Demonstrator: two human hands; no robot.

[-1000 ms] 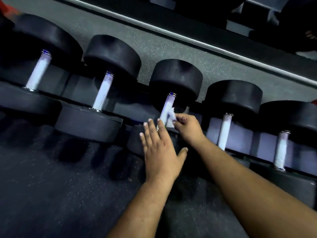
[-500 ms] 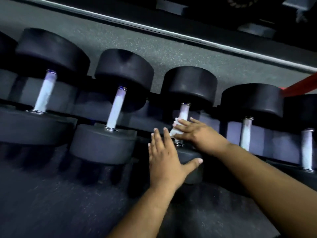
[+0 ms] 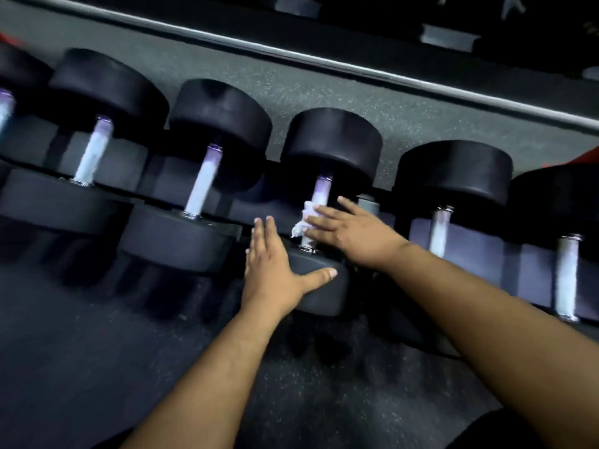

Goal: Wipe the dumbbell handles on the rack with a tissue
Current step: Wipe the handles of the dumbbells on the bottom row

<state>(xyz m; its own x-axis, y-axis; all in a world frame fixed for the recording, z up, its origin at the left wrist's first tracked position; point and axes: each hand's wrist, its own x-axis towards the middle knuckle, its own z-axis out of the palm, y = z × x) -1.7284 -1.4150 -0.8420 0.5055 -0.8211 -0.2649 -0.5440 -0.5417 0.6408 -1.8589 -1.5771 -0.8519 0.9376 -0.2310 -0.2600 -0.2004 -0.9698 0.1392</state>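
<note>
Rack-side, right hand presses tissue on handle.

the dumbbell heads are seen as matt black rubber, smooth and without shine. the handles are shown as pale, roughened metal, with glossy chrome collars at their ends. the tissue, at the centre of the frame, is seen as white, crumpled, soft paper. the floor is shown as grey, speckled, grainy rubber.

black dumbbell heads, silver handles, white tissue, grey speckled floor
</note>
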